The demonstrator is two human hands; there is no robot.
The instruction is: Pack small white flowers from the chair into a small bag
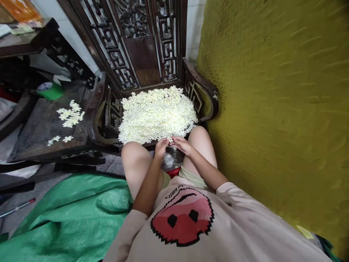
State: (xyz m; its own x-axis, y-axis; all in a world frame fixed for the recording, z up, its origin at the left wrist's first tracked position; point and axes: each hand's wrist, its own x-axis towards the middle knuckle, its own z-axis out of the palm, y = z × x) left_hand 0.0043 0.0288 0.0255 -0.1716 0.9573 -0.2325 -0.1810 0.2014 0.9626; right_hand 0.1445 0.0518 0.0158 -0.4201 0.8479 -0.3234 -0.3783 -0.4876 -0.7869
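Between my knees, in front of the chair seat, my two hands meet around a small white flower point(170, 139). My left hand point(161, 146) has its fingers closed at the flower's left side. From the right, my right hand point(182, 144) pinches at the same flower with bent fingers. Just beyond them, a thick heap of white flowers point(159, 114) covers the seat of a dark carved wooden chair point(147, 60). Whether a stem or thread lies between the fingertips is too small to tell.
Loose flowers point(70, 115) and a green roll point(50, 90) lie on a dark wooden seat at the left. A green sheet point(89, 211) spreads at the lower left. A large yellow textured panel point(278, 109) stands close on the right. The chair's armrests point(211, 95) flank the heap.
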